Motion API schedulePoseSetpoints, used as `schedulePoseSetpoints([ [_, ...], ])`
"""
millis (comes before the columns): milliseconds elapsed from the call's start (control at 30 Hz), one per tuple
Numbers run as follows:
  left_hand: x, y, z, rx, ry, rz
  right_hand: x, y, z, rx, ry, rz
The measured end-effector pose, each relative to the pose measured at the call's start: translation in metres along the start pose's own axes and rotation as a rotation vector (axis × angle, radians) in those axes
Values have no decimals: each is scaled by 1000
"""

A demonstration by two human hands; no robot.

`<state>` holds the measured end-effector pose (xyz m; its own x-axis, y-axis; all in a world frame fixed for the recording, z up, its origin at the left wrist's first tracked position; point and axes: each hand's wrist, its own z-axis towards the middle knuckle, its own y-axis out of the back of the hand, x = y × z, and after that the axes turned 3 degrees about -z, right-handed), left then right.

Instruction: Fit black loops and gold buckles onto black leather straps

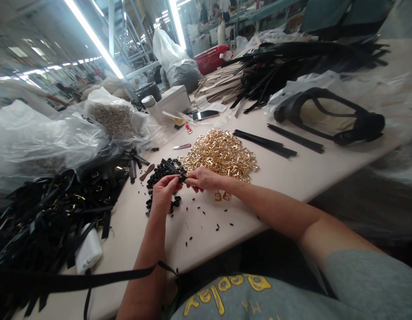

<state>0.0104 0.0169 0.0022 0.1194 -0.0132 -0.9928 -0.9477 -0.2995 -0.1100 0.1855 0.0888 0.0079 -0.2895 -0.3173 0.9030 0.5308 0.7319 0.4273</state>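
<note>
My left hand (164, 192) and my right hand (202, 178) meet above the white table (206, 222), both pinched on a narrow black strap (172, 168) that sticks up and left between them. Just behind the hands lies a heap of gold metal buckles (221, 153). A pile of small black loops (159, 175) sits under and left of the hands. Two loose gold buckles (222, 195) lie by my right wrist. Small black bits are scattered on the table in front of the hands.
A big heap of black straps (49, 209) fills the left side, with clear plastic bags (42, 138) behind it. Long black strips (266, 143) and a black bag handle (326, 113) lie right. A phone (205, 115), a white box (174, 100) and a white roll (89, 253) also stand about.
</note>
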Motion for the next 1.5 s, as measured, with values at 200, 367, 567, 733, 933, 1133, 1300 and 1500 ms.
schedulePoseSetpoints([
  [200, 2, -6, -3, 10, -100, 44, 0, 0, -1, -25, 3, -9],
  [367, 5, -12, -6, -18, -269, 127, -4, 1, 2, -29, 9, -21],
  [567, 6, -12, -6, -68, -431, 236, 1, 1, -1, -42, 4, -93],
  [733, 3, -10, -5, -62, -149, 51, -1, -1, -1, -16, 57, -88],
  [933, 1, -7, -3, -26, 32, -111, -6, 0, 1, 2, 86, 20],
  [1133, 0, -12, -5, -45, 24, -155, -9, 0, 4, 31, 35, 139],
  [1300, 0, -10, -5, -19, 1, -148, -10, 0, 5, 53, 12, 201],
  [1500, 3, -4, -2, 1, -17, -152, -11, -2, 6, 77, 11, 220],
])
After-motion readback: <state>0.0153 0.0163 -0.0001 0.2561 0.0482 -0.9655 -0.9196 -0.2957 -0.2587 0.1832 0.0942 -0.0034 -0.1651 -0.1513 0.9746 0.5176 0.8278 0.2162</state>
